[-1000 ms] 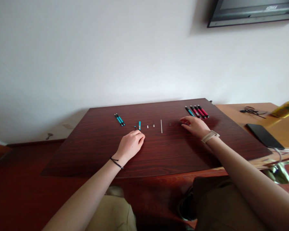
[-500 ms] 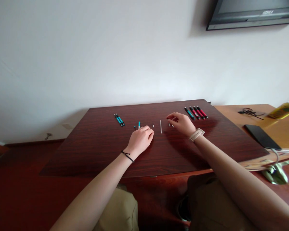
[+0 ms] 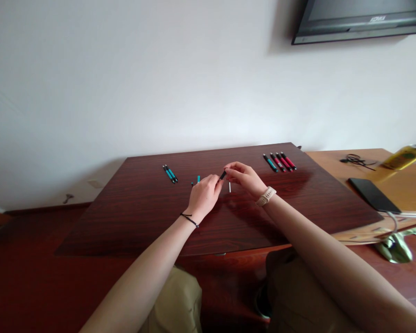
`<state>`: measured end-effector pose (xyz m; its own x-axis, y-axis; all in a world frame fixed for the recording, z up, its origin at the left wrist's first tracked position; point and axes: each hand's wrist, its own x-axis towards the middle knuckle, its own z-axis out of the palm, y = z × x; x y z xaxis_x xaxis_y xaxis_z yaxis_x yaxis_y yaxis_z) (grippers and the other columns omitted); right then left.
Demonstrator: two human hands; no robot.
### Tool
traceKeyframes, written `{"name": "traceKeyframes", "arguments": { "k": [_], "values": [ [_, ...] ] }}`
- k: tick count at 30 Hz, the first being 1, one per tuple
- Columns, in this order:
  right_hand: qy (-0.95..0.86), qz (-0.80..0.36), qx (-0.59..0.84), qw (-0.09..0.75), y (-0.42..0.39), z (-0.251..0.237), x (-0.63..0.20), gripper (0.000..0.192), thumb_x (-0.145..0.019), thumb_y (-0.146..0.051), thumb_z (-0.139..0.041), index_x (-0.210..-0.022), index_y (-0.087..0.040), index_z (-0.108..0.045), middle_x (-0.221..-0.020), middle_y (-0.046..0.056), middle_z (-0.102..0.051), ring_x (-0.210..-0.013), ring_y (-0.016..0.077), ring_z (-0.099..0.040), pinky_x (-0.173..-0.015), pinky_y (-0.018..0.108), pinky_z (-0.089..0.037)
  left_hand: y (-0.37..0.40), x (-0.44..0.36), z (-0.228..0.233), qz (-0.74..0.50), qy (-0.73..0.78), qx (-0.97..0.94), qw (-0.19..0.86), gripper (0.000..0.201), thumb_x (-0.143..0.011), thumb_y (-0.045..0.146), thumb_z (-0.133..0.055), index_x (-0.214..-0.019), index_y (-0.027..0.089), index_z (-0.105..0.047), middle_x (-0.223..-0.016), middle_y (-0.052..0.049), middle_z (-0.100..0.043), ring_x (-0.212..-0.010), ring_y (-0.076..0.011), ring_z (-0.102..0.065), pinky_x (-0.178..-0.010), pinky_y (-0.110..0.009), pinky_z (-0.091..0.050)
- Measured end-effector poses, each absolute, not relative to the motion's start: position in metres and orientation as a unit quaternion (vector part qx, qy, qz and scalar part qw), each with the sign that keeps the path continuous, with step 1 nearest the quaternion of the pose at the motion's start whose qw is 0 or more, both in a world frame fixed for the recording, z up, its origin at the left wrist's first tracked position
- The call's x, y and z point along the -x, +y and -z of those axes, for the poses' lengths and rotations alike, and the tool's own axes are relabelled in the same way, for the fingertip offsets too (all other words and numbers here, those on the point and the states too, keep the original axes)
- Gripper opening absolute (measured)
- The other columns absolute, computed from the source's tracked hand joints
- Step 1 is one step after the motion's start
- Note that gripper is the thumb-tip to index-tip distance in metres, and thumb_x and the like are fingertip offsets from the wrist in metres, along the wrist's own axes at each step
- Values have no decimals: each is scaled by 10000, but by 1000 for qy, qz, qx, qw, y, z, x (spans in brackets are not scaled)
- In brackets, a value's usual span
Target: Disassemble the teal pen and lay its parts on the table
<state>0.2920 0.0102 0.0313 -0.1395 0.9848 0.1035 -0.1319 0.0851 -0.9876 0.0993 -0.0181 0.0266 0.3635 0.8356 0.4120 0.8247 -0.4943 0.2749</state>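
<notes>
My left hand [image 3: 204, 192] is closed on a black pen part [image 3: 223, 175], which sticks up from between thumb and fingers, tilted to the right. The fingertips of my right hand [image 3: 245, 179] are pinched together at the upper end of that part; whatever small thing they hold is hidden. Below the right fingers a white refill tube [image 3: 229, 188] lies on the table, partly covered. Just beyond the left hand lies a teal pen barrel [image 3: 198, 178], with a tiny dark piece [image 3: 192, 184] beside it.
Two teal pens [image 3: 170, 174] lie at the left on the dark wooden table [image 3: 131, 208]. To the right are another teal pen [image 3: 270, 163] and several red pens [image 3: 287, 161]. A side table holds a phone [image 3: 372, 194], a cable [image 3: 357, 160] and a yellow can [image 3: 405, 157].
My right hand has moved left from the small parts to meet my left hand. The left hand has lifted slightly, and the black pen part now shows between them.
</notes>
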Motion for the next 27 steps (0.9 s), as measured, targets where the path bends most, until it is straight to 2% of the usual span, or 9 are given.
{"name": "traceKeyframes", "arguments": {
  "k": [4,7,12,15,21,24,27],
  "values": [
    [-557,-530,403,497,9,-30,-292,423,-801,-573,-834,-904,-195,-676,-720,-26,-594,-634,115,-509,-602,265,-434,-19,-93,-29,-256,504,-825,2,285,-1132,344,-426,-983,219,-633,-984,-52,-731,-915,-214,-703,-742,-300,-452],
    [-580,-521,401,482,9,-28,-291,455,-825,-623,-802,-902,-206,-637,-699,-25,-599,-623,127,-520,-583,269,-431,-20,-91,-31,-254,496,-831,0,291,-1129,348,-432,-971,217,-639,-975,-56,-727,-901,-218,-698,-733,-303,-444],
    [-633,-429,423,486,11,-25,-290,506,-840,-700,-773,-850,-229,-589,-621,-35,-569,-578,140,-509,-535,272,-398,-21,-91,-32,-257,482,-837,36,290,-1112,361,-467,-932,218,-645,-963,-65,-725,-868,-217,-685,-733,-295,-435],
    [-642,-420,411,492,13,-24,-290,518,-830,-712,-779,-858,-234,-583,-648,-32,-571,-592,143,-517,-539,272,-400,-18,-92,-29,-292,472,-821,132,326,-1094,377,-480,-850,215,-621,-856,-47,-702,-783,-206,-658,-718,-293,-426],
    [-627,-452,365,519,10,-31,-288,504,-841,-691,-777,-928,-228,-600,-759,-21,-596,-694,147,-559,-670,293,-487,-9,-99,-22,-430,354,-650,517,472,-1054,552,-472,-777,189,-590,-648,-6,-559,-633,-162,-580,-669,-285,-469],
    [-627,-470,345,517,8,-33,-288,473,-866,-663,-769,-936,-225,-605,-791,-7,-623,-742,155,-593,-719,303,-510,-7,-100,-21,-465,350,-588,562,497,-1012,615,-529,-785,178,-601,-621,8,-521,-605,-145,-561,-625,-269,-454],
    [-622,-472,348,518,7,-32,-288,467,-863,-655,-777,-937,-226,-607,-794,0,-641,-753,164,-612,-722,310,-520,-6,-98,-22,-474,383,-591,529,448,-987,607,-572,-864,179,-624,-697,-13,-609,-640,-143,-597,-604,-253,-446]
  ]
}}
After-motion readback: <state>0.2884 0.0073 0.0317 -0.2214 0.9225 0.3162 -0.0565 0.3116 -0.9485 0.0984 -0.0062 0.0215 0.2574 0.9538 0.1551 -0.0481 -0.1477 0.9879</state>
